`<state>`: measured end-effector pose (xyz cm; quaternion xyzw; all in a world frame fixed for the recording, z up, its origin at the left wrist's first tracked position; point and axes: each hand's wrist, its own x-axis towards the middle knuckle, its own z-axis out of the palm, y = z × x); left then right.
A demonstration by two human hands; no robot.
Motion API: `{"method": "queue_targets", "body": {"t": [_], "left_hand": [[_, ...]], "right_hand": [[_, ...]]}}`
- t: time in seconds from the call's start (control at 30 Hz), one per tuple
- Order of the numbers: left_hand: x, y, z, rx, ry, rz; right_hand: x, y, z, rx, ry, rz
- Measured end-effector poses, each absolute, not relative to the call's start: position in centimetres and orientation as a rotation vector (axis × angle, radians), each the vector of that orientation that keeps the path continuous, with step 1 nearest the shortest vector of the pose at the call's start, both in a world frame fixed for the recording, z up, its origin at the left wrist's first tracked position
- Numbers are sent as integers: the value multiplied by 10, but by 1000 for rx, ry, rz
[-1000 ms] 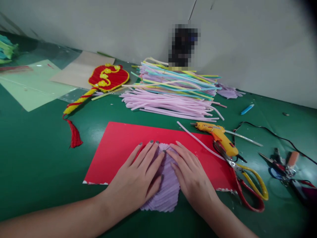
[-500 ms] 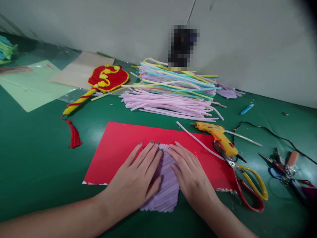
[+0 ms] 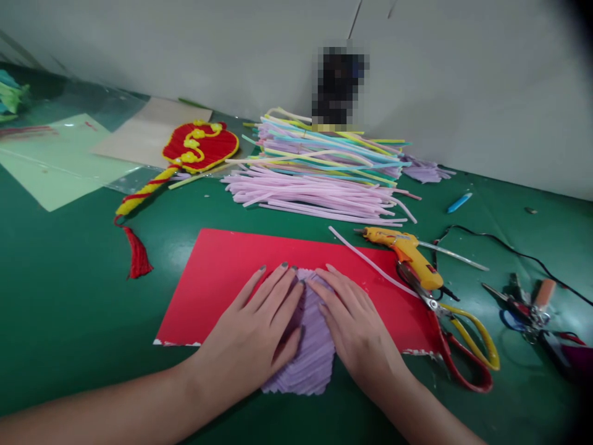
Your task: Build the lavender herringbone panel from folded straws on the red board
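Head view shows almost no change from the earlier moments: both hands stay at the same place, with at most a slight shift of the fingertips. The left hand (image 3: 262,327) and the right hand (image 3: 361,330) have their grip spread flat, pinching nothing, on the purple ribbed piece (image 3: 315,346). It lies partly on the red card (image 3: 231,259), partly beyond its near edge, over the worktop (image 3: 69,296). This steadiness suggests pressing or aligning, I judge.

The purple piece (image 3: 315,346) looks ribbed and fuzzy, the tabletop (image 3: 69,296) glossy.
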<state>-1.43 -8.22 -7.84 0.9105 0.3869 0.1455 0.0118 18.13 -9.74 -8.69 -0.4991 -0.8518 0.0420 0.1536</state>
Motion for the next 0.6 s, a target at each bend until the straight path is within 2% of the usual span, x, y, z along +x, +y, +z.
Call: {"method": "queue_targets", "body": {"t": [0.6], "left_hand": [[-15,-81,-79,2837,1173,448]], "right_hand": [[181,-99,-87,-1414,-2468,55]]}}
